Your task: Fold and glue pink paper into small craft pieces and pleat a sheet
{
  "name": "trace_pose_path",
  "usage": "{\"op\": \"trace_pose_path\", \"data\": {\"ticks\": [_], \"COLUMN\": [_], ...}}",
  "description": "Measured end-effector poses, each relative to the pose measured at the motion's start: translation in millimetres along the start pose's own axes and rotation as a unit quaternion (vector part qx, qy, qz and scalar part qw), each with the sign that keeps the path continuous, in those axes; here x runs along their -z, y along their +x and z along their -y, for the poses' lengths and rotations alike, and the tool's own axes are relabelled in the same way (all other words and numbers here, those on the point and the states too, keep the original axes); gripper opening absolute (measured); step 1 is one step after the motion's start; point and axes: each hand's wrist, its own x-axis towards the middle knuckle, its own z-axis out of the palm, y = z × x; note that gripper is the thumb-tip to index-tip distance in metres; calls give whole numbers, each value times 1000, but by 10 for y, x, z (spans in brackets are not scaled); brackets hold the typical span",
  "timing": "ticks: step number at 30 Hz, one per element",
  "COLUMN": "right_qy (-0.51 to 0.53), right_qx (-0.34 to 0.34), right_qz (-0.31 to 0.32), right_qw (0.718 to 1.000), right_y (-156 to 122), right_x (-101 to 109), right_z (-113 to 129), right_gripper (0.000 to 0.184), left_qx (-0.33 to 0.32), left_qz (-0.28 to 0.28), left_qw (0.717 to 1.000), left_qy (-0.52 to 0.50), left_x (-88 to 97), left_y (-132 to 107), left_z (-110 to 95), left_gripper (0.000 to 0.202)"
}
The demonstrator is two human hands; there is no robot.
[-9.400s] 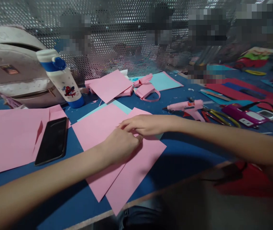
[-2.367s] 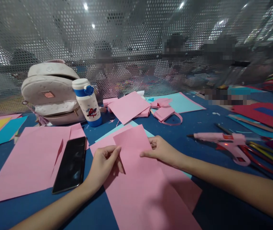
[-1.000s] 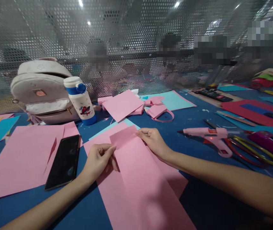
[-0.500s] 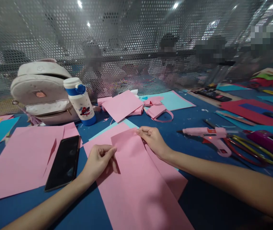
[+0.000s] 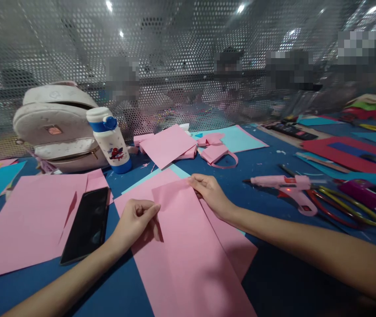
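Note:
A long pink paper sheet (image 5: 194, 237) is raised at its far end above other pink paper (image 5: 237, 251). My right hand (image 5: 209, 193) is closed, pinching the sheet's far right corner between thumb and fingers. At the left edge, my left hand (image 5: 140, 222) has thumb and index finger pressed together on the same sheet, with the other fingers curled below. A light blue sheet (image 5: 178, 171) pokes out from under the pink stack. The sheet's near end runs out of the bottom of the head view.
Left of me lie a black phone (image 5: 87, 224) and pink paper (image 5: 26, 220). A bottle (image 5: 110, 141) and backpack (image 5: 57, 127) stand behind. To the right are a glue gun (image 5: 286, 185), scissors (image 5: 346, 204) and a purple tool (image 5: 369, 196). A small pink paper bag (image 5: 216, 154) sits ahead.
Both hands keep their grip in nearly the same place. The near part of the pink sheet has shifted slightly left; the view has moved a little.

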Motion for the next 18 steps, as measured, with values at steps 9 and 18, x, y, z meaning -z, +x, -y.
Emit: {"op": "trace_pose_path", "data": {"ticks": [9,18], "right_qy": [3,48], "right_qx": [-11,-44], "right_qz": [-9,98], "right_qw": [1000,993], "right_y": [22,23], "right_x": [-7,91], "right_z": [-5,14], "right_gripper": [35,51], "left_qx": [1,-31], "left_qz": [17,-14], "left_qw": [1000,998], "left_qy": [-3,-46], "left_x": [16,52], "left_y": [9,18], "left_z": [5,41], "left_gripper": [55,51]}}
